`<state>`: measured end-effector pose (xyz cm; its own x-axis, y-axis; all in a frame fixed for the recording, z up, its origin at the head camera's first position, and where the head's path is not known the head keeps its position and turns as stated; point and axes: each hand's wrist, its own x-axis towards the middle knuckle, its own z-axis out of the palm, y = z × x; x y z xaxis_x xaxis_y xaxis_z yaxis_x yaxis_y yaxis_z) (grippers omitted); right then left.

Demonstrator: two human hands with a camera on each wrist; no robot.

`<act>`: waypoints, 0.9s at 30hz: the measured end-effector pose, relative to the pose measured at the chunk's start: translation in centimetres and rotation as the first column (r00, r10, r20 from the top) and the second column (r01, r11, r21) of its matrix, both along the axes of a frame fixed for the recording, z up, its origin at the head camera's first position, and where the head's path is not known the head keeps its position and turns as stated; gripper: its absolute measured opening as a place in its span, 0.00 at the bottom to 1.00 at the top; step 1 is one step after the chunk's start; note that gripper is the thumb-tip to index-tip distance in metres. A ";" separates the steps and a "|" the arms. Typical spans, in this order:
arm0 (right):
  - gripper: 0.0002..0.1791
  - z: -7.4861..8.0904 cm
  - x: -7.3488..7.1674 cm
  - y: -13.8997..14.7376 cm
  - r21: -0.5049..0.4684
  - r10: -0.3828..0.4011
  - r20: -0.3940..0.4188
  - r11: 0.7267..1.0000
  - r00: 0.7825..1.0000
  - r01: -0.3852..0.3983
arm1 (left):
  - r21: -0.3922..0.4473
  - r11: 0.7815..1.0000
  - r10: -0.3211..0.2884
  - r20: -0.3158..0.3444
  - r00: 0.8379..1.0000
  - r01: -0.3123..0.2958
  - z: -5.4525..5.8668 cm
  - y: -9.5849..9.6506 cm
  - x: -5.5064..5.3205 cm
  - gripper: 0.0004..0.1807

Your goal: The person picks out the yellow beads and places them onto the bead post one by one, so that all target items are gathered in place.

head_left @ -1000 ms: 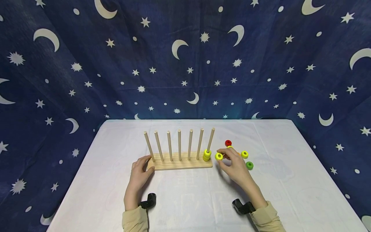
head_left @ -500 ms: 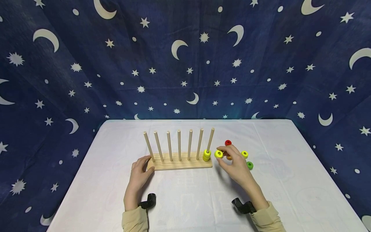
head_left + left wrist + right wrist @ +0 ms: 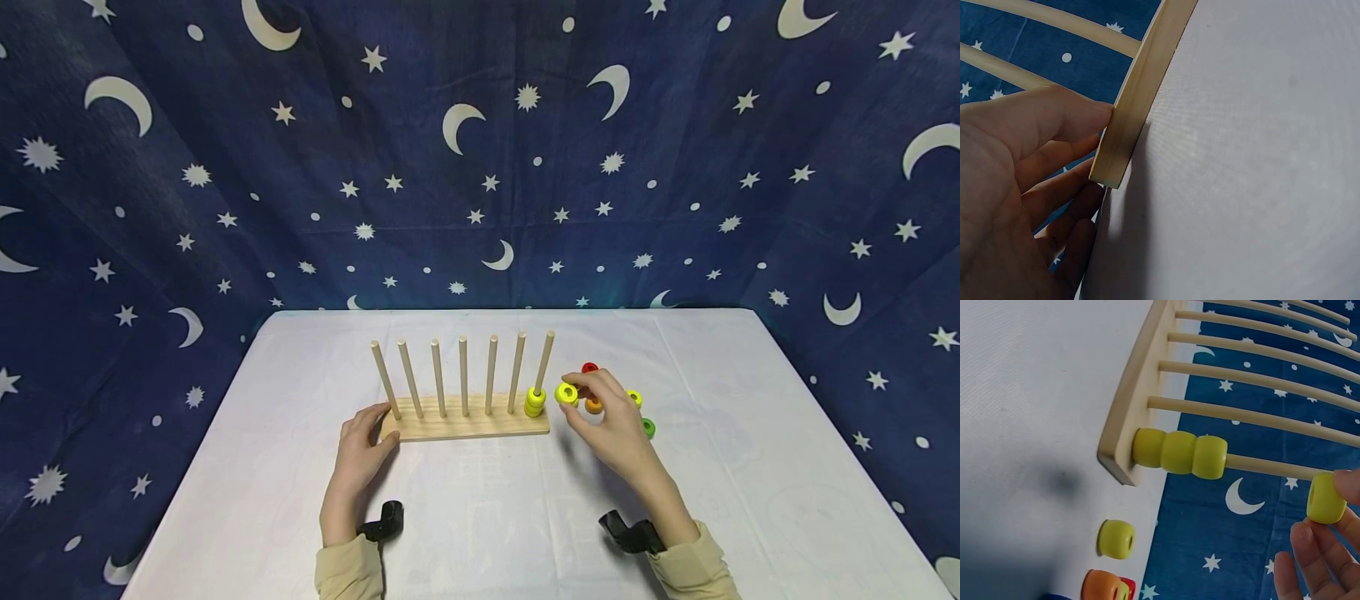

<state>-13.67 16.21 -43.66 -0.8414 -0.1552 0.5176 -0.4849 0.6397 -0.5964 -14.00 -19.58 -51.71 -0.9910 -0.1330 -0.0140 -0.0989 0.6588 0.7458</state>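
Observation:
A wooden peg stand (image 3: 465, 427) with a row of upright pegs stands on the table. My left hand (image 3: 362, 450) grips its left end. The thumb (image 3: 1085, 115) lies on the base's front side and the fingers reach behind the end. Three yellow beads (image 3: 1179, 452) are stacked at the foot of the rightmost peg (image 3: 544, 362). Right of that peg, my right hand (image 3: 611, 421) pinches another yellow bead (image 3: 567, 393) above the table. In the right wrist view the held bead (image 3: 1326, 499) appears near the peg's upper part; whether they touch I cannot tell.
Loose beads lie right of the stand, partly behind the right hand: red (image 3: 589, 367), orange (image 3: 593, 405), yellow (image 3: 635, 398) and green (image 3: 648, 427). A white cloth (image 3: 480, 517) covers the table. A dark blue curtain (image 3: 420, 167) with moons and stars hangs behind.
My right hand has risen slightly with the yellow bead, uncovering the orange bead. The left hand and the peg stand have stayed put.

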 end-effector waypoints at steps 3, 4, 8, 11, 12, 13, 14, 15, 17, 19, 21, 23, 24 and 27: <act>0.21 0.3 0.1 -0.1 -0.023 -0.003 -0.013 1.000 1.000 0.003 | 0.003 1.000 -0.001 -0.002 1.000 0.001 0.0 0.0 0.0 0.30; 0.22 0.4 0.1 -0.1 -0.032 0.000 -0.017 0.999 1.000 -0.001 | 0.004 1.000 0.000 -0.002 1.000 0.000 0.0 0.0 0.0 0.30; 0.22 0.8 0.2 -0.2 -0.058 0.018 -0.036 0.998 0.999 -0.020 | 0.003 1.000 0.002 0.002 1.000 -0.002 0.0 0.0 0.0 0.30; 0.22 1.3 0.3 -0.2 -0.048 0.022 -0.043 0.999 0.999 -0.024 | 0.000 1.000 0.004 0.004 1.000 -0.004 0.0 0.0 0.0 0.30; 0.22 1.4 0.3 -0.3 -0.042 0.021 -0.043 0.999 0.999 -0.023 | -0.001 1.000 0.004 0.005 1.000 -0.004 0.0 0.0 0.0 0.30; 0.22 1.6 0.3 -0.3 -0.038 0.021 -0.043 0.999 0.999 -0.023 | 0.000 1.000 0.004 0.005 1.000 -0.004 0.1 0.0 0.0 0.30; 0.22 1.7 0.3 -0.4 -0.030 0.020 -0.044 0.999 0.999 -0.022 | 0.001 1.000 0.004 0.005 1.000 -0.004 0.1 0.0 0.0 0.30; 0.22 1.8 0.4 -0.4 -0.023 0.019 -0.047 1.000 0.999 -0.021 | 0.003 1.000 0.004 0.005 1.000 -0.004 0.1 0.0 0.0 0.30; 0.22 2.1 0.3 -0.5 -0.020 0.021 -0.054 1.000 0.998 -0.022 | 0.004 1.000 0.005 0.006 1.000 -0.005 0.1 0.0 0.0 0.30; 0.22 2.3 0.3 -0.6 -0.014 0.020 -0.064 1.000 0.998 -0.021 | 0.004 1.000 0.004 0.006 1.000 -0.004 0.1 0.0 0.0 0.30; 0.23 2.5 0.3 -0.7 -0.011 0.020 -0.073 1.000 0.997 -0.021 | 0.004 1.000 0.004 0.006 1.000 -0.004 0.1 0.0 0.0 0.30; 0.23 2.7 0.3 -0.8 -0.010 0.020 -0.078 1.000 0.997 -0.021 | 0.006 1.000 0.003 0.005 1.000 -0.003 0.1 0.0 0.0 0.30; 0.23 2.8 0.3 -0.8 -0.011 0.021 -0.081 1.000 0.996 -0.022 | 0.007 1.000 0.003 0.004 1.000 -0.003 0.1 0.0 0.0 0.30; 0.23 3.1 0.2 -0.9 -0.018 0.026 -0.089 0.999 0.996 -0.028 | 0.012 1.000 0.001 0.000 1.000 -0.001 0.1 0.0 0.0 0.30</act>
<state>-13.44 15.28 -40.52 -0.7876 -0.1669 0.5931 -0.5534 0.6147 -0.5620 -13.98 -19.60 -51.60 -0.9909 -0.1335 -0.0158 -0.0995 0.6497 0.7536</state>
